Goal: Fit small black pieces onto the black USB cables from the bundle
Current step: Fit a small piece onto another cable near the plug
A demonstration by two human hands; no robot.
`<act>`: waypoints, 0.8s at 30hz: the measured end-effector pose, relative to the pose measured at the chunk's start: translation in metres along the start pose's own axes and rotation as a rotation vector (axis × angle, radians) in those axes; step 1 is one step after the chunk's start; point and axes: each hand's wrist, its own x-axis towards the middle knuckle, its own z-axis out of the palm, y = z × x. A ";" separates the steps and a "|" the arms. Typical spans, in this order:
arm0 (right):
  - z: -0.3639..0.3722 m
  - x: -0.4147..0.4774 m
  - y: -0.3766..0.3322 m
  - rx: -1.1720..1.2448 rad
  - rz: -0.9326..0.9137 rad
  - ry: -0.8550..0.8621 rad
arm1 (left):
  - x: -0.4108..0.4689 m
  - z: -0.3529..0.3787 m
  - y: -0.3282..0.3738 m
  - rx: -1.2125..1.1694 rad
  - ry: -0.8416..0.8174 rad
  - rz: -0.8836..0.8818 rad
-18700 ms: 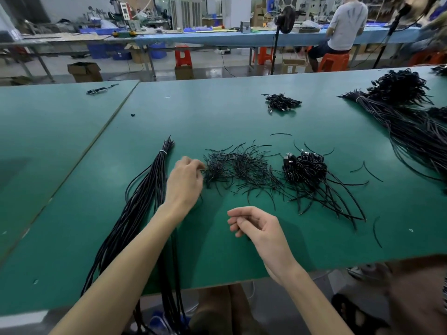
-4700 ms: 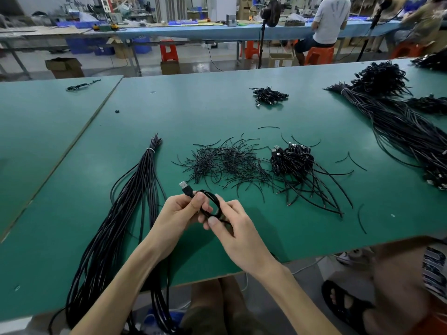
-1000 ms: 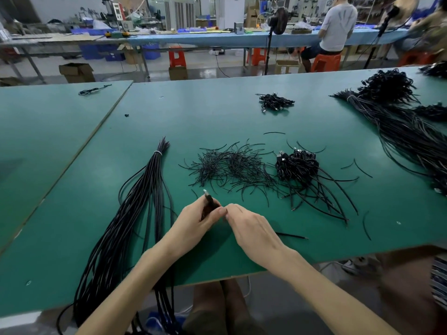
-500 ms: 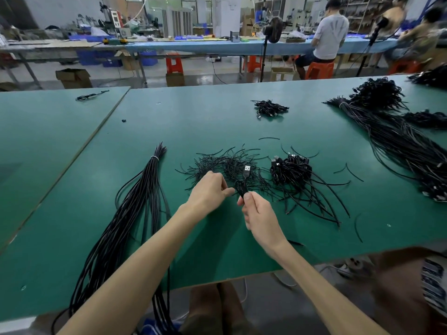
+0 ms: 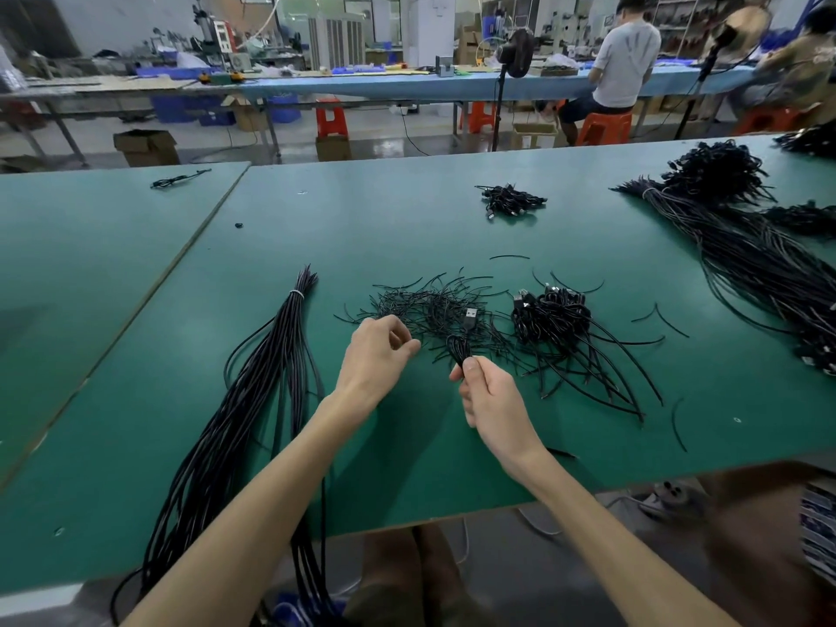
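My right hand (image 5: 486, 398) grips a coiled black USB cable (image 5: 458, 348) above the green table (image 5: 407, 233); its silver plug (image 5: 470, 315) points up and away. My left hand (image 5: 375, 350) hovers with curled fingers at the near left edge of a scattered pile of thin black pieces (image 5: 434, 303). Whether it pinches one is hidden by the fingers. A long tied bundle of black cables (image 5: 271, 382) lies to the left and hangs over the front edge.
A heap of coiled cables (image 5: 552, 316) lies right of the pile, with loose black pieces around it. A small cable heap (image 5: 509, 201) sits farther back. Large cable bundles (image 5: 746, 260) cover the right side. People sit at a far blue bench.
My left hand has let go of the cable and moved left to the edge of the pile of thin pieces. My right hand now holds the coiled cable alone.
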 end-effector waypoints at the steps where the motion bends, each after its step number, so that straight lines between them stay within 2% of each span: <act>1: 0.000 0.000 0.000 0.000 0.003 0.000 | -0.003 -0.004 -0.001 -0.048 0.008 -0.003; 7: 0.001 0.000 -0.002 0.010 0.019 -0.010 | -0.026 -0.018 0.005 -0.356 0.085 0.070; 12: 0.002 -0.001 -0.004 -0.086 -0.001 -0.031 | -0.046 -0.014 0.015 -0.515 -0.094 0.200; 14: 0.002 -0.003 -0.005 -0.134 -0.035 -0.049 | -0.049 -0.005 0.017 -0.557 -0.149 0.159; 20: 0.001 -0.007 -0.008 -0.184 -0.065 -0.090 | -0.047 0.006 0.010 -0.714 -0.284 -0.203; 24: 0.003 -0.009 -0.010 -0.188 -0.071 -0.127 | -0.045 0.004 0.005 -0.765 -0.327 -0.209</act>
